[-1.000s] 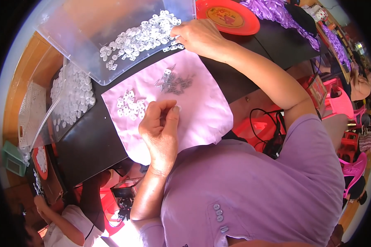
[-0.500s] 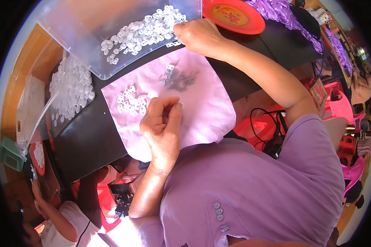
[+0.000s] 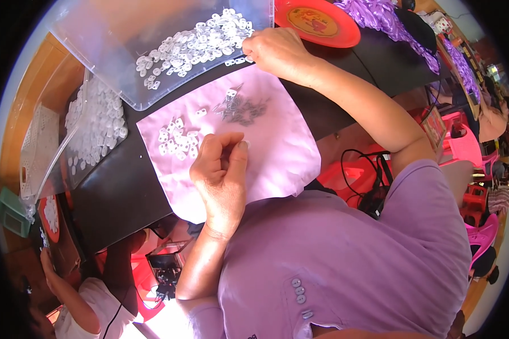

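Over a pink cloth (image 3: 277, 141), my left hand (image 3: 218, 181) is held in a pinch, with a small whitish bit at its fingertips that I cannot make out. My right hand (image 3: 280, 53) is closed at the near right edge of a clear plastic bin (image 3: 144, 104); its fingertips are hidden. Beside them, a short row of small white two-holed pieces (image 3: 236, 61) lies by the bin's rim. The cloth carries a pile of white two-holed pieces (image 3: 178, 140), a single white piece (image 3: 201, 112) and a heap of thin metal pins (image 3: 244, 110).
Many white pieces (image 3: 195, 48) fill part of the bin. A red plate (image 3: 345, 34) and purple ribbon (image 3: 387, 22) lie at the far right of the black table (image 3: 119, 198). A clear bag of white pieces (image 3: 99, 118) lies left. Another person's arm (image 3: 68, 291) reaches in at lower left.
A single white piece now lies on the cloth between the pile and the pins, where none lay before. Both hands stay almost where they were. The other person's arm has shifted slightly.
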`<state>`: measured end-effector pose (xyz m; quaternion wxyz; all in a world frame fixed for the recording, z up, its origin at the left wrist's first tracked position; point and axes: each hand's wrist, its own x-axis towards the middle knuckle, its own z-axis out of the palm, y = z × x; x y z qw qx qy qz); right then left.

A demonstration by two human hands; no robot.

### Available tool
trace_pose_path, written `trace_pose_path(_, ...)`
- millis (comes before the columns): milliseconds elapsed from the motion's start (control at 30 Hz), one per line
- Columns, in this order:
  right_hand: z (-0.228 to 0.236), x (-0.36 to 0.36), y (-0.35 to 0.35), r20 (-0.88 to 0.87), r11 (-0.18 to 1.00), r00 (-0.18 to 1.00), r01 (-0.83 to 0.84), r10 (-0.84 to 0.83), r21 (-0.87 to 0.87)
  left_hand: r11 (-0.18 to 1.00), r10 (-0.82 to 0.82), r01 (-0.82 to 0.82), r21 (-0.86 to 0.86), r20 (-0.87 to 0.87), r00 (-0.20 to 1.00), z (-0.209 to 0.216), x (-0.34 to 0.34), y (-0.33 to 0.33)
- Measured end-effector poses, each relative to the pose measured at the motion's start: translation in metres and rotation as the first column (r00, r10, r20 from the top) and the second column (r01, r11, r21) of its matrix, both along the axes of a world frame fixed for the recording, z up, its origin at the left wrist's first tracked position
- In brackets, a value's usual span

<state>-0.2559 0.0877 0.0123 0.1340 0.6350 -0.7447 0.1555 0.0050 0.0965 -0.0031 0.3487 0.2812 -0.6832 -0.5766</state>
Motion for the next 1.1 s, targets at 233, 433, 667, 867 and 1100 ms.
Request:
trace_pose_path(233,0.002,-0.001,-0.005,0.144,0.996,0.988,0.051,-0.060,0.069,1.000,0.008,-0.009,0.014,0.010,1.000,0.001,-0.001,0.000)
trace_pose_path(433,0.004,0.001,-0.006,0.077,0.993,0.995,0.056,-0.064,0.102,1.000,0.001,-0.001,-0.023,0.012,1.000,-0.001,0.000,-0.001)
trace_pose_path(667,0.008,0.027,-0.009,0.151,0.998,0.988,0.019,-0.011,-0.052,1.000,0.002,-0.002,0.009,0.003,1.000,-0.001,-0.001,0.000)
trace_pose_path(867,0.011,0.036,-0.008,0.173,0.990,0.980,-0.081,0.100,-0.113,1.000,0.007,-0.007,0.020,0.010,1.000,0.001,-0.001,-0.001)
trace_pose_path(1100,-0.007,0.009,-0.013,0.066,0.997,0.995,0.069,-0.072,0.044,1.000,0.006,-0.006,-0.029,0.008,1.000,-0.002,-0.001,0.000)
